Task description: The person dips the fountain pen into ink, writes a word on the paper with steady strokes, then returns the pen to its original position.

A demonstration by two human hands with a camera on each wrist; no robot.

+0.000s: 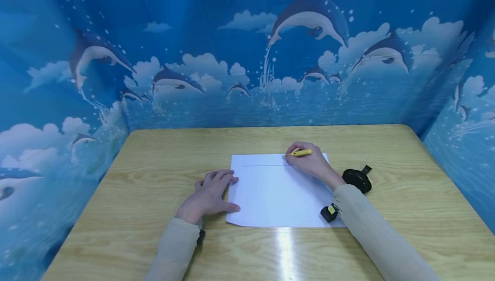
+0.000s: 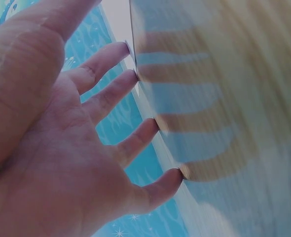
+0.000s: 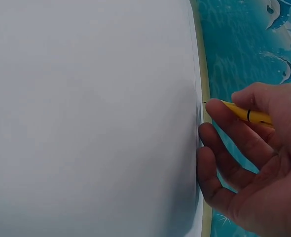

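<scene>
One spread left hand [image 1: 208, 194], gripping nothing, touches the paper [image 1: 276, 199] at nine o'clock; the right hand [image 1: 311, 163] pinches the pen [image 1: 301, 153] near twelve. Best anchor firmly, stroke lightly.

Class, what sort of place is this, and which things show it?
Probably an indoor, screened-off booth: a dolphin-print backdrop hangs behind and on both sides of a wood-grain table bearing a white paper sheet.
</scene>
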